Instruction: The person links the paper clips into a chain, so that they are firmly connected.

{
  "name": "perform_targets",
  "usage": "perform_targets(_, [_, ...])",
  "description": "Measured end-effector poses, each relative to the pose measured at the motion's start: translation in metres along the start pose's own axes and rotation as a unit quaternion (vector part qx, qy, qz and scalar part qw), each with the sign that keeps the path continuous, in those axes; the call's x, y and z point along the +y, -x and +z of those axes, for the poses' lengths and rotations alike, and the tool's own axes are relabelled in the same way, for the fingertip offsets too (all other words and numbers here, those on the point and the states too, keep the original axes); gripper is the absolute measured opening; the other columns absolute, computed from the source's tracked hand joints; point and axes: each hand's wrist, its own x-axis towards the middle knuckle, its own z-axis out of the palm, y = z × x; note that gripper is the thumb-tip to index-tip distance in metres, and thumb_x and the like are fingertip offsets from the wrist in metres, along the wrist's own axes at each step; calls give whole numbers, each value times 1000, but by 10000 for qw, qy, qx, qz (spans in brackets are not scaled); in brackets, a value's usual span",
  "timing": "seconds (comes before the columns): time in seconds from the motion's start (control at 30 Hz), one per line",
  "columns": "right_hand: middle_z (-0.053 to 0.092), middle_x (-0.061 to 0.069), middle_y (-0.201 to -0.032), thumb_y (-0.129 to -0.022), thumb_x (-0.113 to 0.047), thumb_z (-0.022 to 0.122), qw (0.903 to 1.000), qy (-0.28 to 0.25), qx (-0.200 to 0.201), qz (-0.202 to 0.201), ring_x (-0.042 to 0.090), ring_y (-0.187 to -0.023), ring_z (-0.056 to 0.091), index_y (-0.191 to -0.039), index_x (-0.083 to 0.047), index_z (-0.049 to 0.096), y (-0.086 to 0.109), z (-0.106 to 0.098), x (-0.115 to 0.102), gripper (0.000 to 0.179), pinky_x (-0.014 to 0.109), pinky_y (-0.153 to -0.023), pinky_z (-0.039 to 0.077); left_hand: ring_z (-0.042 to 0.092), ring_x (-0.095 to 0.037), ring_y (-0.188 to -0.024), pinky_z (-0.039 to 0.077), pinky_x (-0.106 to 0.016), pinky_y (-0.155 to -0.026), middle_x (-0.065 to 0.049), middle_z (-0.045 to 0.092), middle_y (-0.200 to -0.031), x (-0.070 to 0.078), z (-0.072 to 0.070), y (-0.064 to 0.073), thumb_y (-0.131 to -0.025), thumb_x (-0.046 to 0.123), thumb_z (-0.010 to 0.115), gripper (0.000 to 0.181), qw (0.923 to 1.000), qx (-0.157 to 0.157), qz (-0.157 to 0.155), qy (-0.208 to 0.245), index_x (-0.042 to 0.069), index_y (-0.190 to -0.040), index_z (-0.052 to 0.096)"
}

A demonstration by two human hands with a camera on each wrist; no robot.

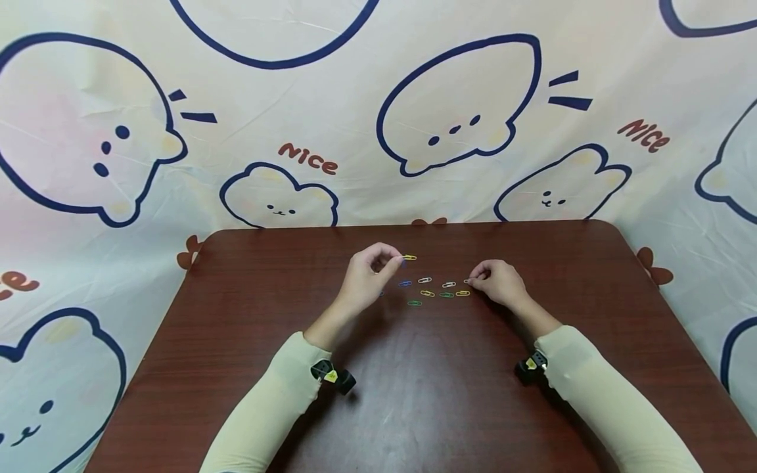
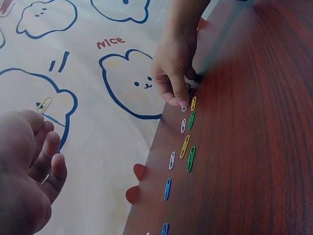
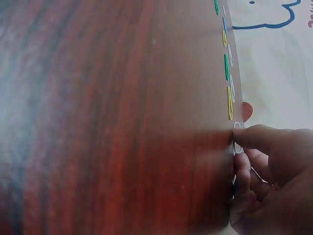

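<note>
My left hand [image 1: 371, 272] is raised above the table, pinching paper clips between thumb and forefinger. A yellow paper clip [image 2: 46, 104] sticks out past its fingertips, and a blue paper clip [image 2: 54, 119] shows just below. At the right end of the scattered clips, my right hand [image 1: 499, 282] pinches a white paper clip [image 3: 238, 139] low at the tabletop. Between the hands lie a yellow clip [image 1: 462, 293], a green clip [image 1: 446, 295], a white clip [image 1: 449, 284] and several others.
The dark red-brown wooden table [image 1: 402, 394] ends at a back edge beyond the clips. Behind it hangs a pale cloth [image 1: 355, 118] printed with cartoon bears. A blue clip [image 1: 405, 284] and a green clip [image 1: 414, 303] lie nearer the left hand.
</note>
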Motion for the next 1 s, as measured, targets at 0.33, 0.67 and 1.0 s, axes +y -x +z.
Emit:
perform_targets(0.33, [66,7,-85,-96,-16,71,9987,-248,350,-287,21,-74,58,-92,-7,67,4,5,2,11,35,-70,44,54,-19,-70,46,-25,-62,-2,64,-83,-1,0,0,-99,13,68,8,10000,-13,-63,19,6,-101,70])
perform_targets(0.67, [70,11,-93,-96,-5,69,9965,-593,240,-538,21,-78,61,-103,-3,70,5,-2,5,7,35,-72,48,54,-19,-70,45,-25,-62,-3,64,-83,-1,-1,0,-99,13,69,7,10000,-1,-56,44,6,-101,70])
perform_targets(1.0, [70,8,-87,-95,-13,73,9965,-593,273,-513,20,-74,54,-96,-4,73,8,-12,2,8,33,-67,44,53,-18,-70,44,-25,-61,-4,64,-83,-1,-1,0,-99,12,68,8,10000,2,-21,91,5,-101,70])
